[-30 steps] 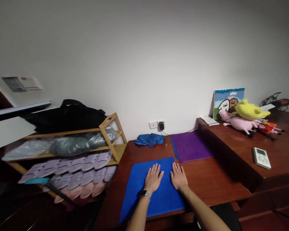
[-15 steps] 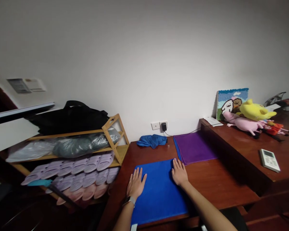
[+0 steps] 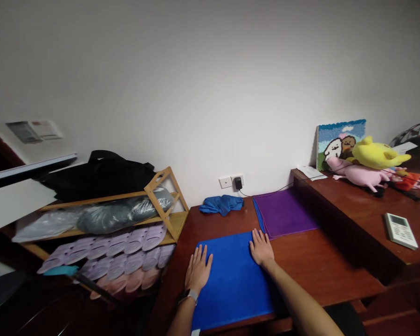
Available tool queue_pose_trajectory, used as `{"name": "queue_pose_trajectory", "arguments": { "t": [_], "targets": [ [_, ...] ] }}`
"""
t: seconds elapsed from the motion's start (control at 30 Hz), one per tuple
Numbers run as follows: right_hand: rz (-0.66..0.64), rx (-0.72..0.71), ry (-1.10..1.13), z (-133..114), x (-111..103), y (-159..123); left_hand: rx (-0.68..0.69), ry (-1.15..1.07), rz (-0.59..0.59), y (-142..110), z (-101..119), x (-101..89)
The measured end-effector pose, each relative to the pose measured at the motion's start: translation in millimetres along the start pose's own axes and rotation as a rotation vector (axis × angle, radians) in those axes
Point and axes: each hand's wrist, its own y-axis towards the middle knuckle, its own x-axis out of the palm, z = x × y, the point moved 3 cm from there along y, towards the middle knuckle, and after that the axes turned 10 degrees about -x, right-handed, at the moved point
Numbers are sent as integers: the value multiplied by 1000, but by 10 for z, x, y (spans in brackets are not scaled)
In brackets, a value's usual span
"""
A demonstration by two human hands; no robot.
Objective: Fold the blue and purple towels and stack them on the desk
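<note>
A blue cloth [image 3: 236,280] lies spread flat on the reddish-brown wooden desk [image 3: 321,266]. My left hand [image 3: 198,269] rests palm down on its left edge, fingers stretched out, with a watch at the wrist. Flat near the cloth's far right corner lies my right hand [image 3: 262,248], its fingers also extended. Just beyond that hand is a purple cloth [image 3: 288,214], folded flat, with a blue layer peeking out at its left side. A crumpled blue cloth [image 3: 222,204] sits at the back of the desk by the wall.
On the left, a wooden rack [image 3: 176,224] holds lilac clogs [image 3: 134,240], bagged items and a black bag [image 3: 101,172]. To the right, a raised desk section carries plush toys [image 3: 367,175], a calculator-like device [image 3: 401,230] and a picture [image 3: 339,142]. A black plug [image 3: 237,183] trails a cord.
The camera view has tilted slightly. Both hands stay flat on the blue cloth in nearly the same places, and the cloths look unchanged.
</note>
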Motion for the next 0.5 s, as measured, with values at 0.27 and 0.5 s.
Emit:
{"name": "queue_pose_trajectory", "arguments": {
  "t": [0.27, 0.5],
  "targets": [
    [0, 32, 38, -25, -37, 10, -58, -11, 178, -103, -16, -132],
    [2, 32, 51, -40, -66, 2, -70, -44, 278, -66, -11, -219]
  ]
}}
